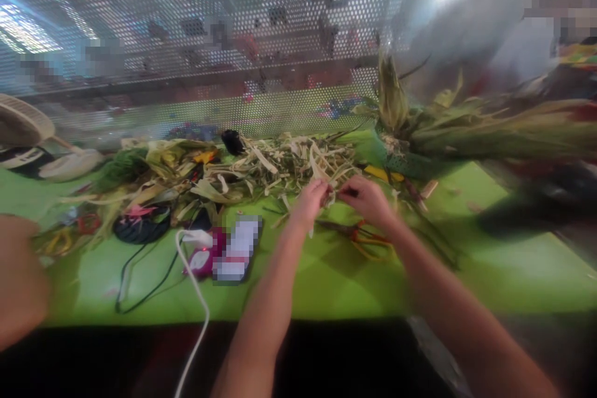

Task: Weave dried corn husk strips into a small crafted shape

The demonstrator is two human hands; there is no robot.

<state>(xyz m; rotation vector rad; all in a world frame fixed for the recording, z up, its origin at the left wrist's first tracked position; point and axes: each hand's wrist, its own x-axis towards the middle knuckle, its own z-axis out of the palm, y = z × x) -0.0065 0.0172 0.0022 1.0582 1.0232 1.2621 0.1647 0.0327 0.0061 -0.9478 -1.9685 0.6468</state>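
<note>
Over the green table (326,292), my left hand (311,202) is closed in a pinch on a pale corn husk strip (318,163), one end of which rises above the fingers and another bit hangs below. Close on its right, my right hand (368,199) has its thumb and fingers pressed together; whatever lies between them is too small and blurred to make out. Just beneath the right wrist rests a cutting tool with orange handles (370,244). Behind both hands spreads a heap of dry husk strips (289,161).
Left of my arms lie a phone (239,249), a magenta power block (205,261) with a white cable (204,317), and a coil of black cord (142,224). A bundle of long husks (485,134) stands at right. A fan (28,124) and perforated metal screen (186,43) are behind. Someone's bare limb (21,280) shows at left.
</note>
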